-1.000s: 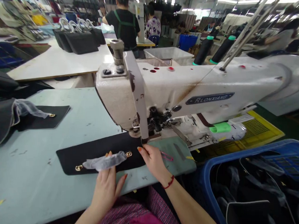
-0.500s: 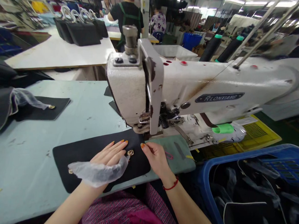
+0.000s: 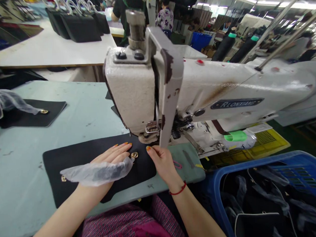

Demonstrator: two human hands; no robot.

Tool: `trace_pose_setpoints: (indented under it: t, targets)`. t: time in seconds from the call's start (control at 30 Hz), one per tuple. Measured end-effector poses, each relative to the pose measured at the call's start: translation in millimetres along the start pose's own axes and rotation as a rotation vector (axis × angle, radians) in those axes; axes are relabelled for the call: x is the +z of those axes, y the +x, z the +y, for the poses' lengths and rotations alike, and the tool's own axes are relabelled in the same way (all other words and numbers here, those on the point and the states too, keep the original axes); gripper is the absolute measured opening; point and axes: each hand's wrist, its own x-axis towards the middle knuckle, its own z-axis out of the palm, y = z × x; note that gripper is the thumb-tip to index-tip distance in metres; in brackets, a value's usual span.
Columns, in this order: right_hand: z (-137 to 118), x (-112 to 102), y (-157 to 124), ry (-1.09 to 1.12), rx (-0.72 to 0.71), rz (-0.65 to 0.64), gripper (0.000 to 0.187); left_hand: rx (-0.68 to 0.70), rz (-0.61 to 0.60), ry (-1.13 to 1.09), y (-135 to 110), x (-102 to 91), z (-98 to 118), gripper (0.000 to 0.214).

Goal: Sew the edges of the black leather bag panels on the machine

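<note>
A black bag panel [image 3: 78,152] lies on the pale green table, its far right edge under the sewing machine head [image 3: 132,88]. My left hand [image 3: 110,156] rests flat on it, fingers stretched together toward the machine. Over the back of that hand passes a handle in clear plastic wrap [image 3: 97,173], joined to gold buckles on the panel, one of them a buckle [image 3: 134,155] by my fingertips. My right hand [image 3: 163,163] pinches the panel's right edge close to the presser foot area, thumb on top and fingers curled. The needle is hidden behind the machine's front parts.
A blue basket [image 3: 217,185] of black pieces with wrapped handles stands at my right. Another panel [image 3: 44,117] lies on the table's left. Several black bags [image 3: 79,28] stand on a white table behind. A pink clip [image 3: 177,164] lies beside my right hand. People work farther back.
The view has shifted slightly, so the machine appears larger and the panel sits a little farther left. Both hands keep nearly the same placement on the panel.
</note>
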Motion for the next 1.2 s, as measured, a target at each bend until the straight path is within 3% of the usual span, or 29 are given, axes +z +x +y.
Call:
trace_pose_setpoints:
  t: [0.2,0.4,0.63,0.8,1.2]
  targets:
    - [-4.2,-3.5,-23.0,-0.094,-0.021,-0.012,0.049,0.048,0.031,-0.026,7.1,-4.3,-3.3,0.017]
    - [-1.7,-4.9,-57.0,0.039,0.12,-0.107,0.043,-0.121,-0.059,-0.191,-3.9,3.3,-17.8,0.019]
    - [-8.8,-13.6,-51.6,0.217,0.176,-0.236,0.049,-0.195,-0.153,-0.135,15.2,-17.7,-8.1,0.033]
    - [-10.4,-18.0,-47.8,0.27,0.203,-0.311,0.051,-0.151,-0.196,0.001,17.9,-25.4,-7.1,0.042]
    - [-5.5,-13.2,-49.2,0.24,0.162,-0.273,0.051,-0.121,-0.21,-0.068,20.1,-26.0,-8.7,0.041]
